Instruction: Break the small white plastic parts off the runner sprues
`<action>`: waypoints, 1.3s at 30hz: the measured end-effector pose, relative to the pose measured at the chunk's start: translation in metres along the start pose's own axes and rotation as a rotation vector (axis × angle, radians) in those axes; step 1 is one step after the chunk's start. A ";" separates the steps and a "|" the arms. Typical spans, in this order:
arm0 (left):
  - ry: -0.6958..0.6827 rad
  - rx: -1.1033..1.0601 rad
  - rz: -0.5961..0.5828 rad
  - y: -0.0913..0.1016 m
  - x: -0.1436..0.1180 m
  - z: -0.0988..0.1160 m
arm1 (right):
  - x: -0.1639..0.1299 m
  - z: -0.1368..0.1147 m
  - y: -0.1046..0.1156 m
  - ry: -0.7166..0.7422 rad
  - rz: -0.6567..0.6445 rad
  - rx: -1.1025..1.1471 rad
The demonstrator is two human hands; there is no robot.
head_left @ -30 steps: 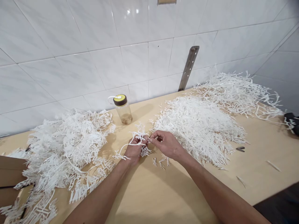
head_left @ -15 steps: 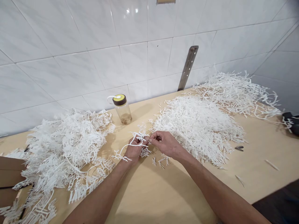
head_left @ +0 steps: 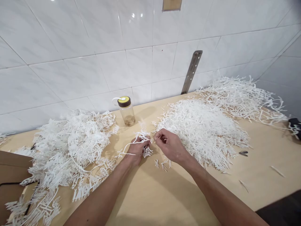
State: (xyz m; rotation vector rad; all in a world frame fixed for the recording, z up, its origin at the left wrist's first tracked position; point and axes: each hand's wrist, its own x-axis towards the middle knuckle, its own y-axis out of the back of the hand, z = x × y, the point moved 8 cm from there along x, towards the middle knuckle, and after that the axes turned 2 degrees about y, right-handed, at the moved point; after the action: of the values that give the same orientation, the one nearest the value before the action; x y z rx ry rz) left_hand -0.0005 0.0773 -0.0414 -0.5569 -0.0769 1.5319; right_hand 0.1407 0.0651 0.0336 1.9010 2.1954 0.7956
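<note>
The left hand (head_left: 136, 150) is closed around a white branched plastic sprig (head_left: 138, 141), whose thin stem trails off to the left over the bench (head_left: 164, 194). The right hand (head_left: 170, 146) pinches one small tip of that sprig between thumb and forefinger, just beside the left hand's fingers. Both hands work near the middle of the bench, between a big loose heap of sprigs (head_left: 68, 150) toward the left edge and a denser pile of short pieces (head_left: 199, 125) toward the back right. A few tiny bits (head_left: 162, 163) lie on the wood under the right wrist. A clear bottle (head_left: 127, 110) with a dark lid stands by the back wall, near the hands. A likely slip here is the thin tip snapping unevenly or springing out of the pinch, since the piece is small and the hold is only fingertip-deep. The trailing stem could also snag the left heap and drag strands across. A sweeping elbow might knock the bottle.
</note>
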 end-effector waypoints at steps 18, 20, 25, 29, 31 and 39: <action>0.061 -0.110 -0.033 -0.001 -0.002 -0.003 | 0.003 0.009 -0.012 -0.060 -0.175 0.028; 0.073 -0.113 -0.045 -0.001 -0.002 -0.003 | 0.003 0.011 -0.012 -0.069 -0.180 0.037; 0.060 -0.116 -0.108 -0.006 -0.003 -0.002 | 0.002 0.012 -0.014 -0.063 -0.192 0.070; 0.047 -0.050 -0.084 -0.006 -0.005 -0.001 | 0.001 0.007 -0.013 0.007 -0.168 0.057; 0.023 -0.019 -0.051 -0.005 -0.005 0.000 | 0.000 0.001 -0.013 0.057 -0.162 0.060; -0.002 -0.050 0.088 0.006 -0.001 0.008 | -0.013 -0.025 -0.002 0.089 -0.182 0.182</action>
State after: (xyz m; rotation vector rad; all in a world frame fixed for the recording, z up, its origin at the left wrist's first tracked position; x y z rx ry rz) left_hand -0.0098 0.0784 -0.0365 -0.6050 -0.0936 1.6200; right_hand 0.1304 0.0452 0.0511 1.7369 2.5298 0.6828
